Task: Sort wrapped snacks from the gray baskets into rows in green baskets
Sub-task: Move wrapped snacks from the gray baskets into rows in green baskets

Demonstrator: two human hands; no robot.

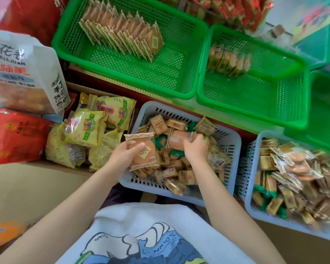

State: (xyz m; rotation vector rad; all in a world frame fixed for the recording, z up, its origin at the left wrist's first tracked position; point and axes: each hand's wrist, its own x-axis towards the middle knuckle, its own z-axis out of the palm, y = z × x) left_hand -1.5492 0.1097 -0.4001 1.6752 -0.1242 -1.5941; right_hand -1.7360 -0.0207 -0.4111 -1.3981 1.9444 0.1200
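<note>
Left hand (pixel 122 157): closed on a round cake packet (pixel 143 151), held over the gray basket (pixel 234 143).
Right hand (pixel 195 147): pinching a second packet (pixel 179 140) by its edge.
Risk: that thin pinch may slip, dropping it back.
Green basket (pixel 191 21): its leaning row (pixel 122 35) could topple if nudged.

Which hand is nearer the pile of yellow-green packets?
Left. The left hand, holding a round cake packet, sits just right of the yellow-green packets; the right hand is farther right, over the gray basket.
</note>
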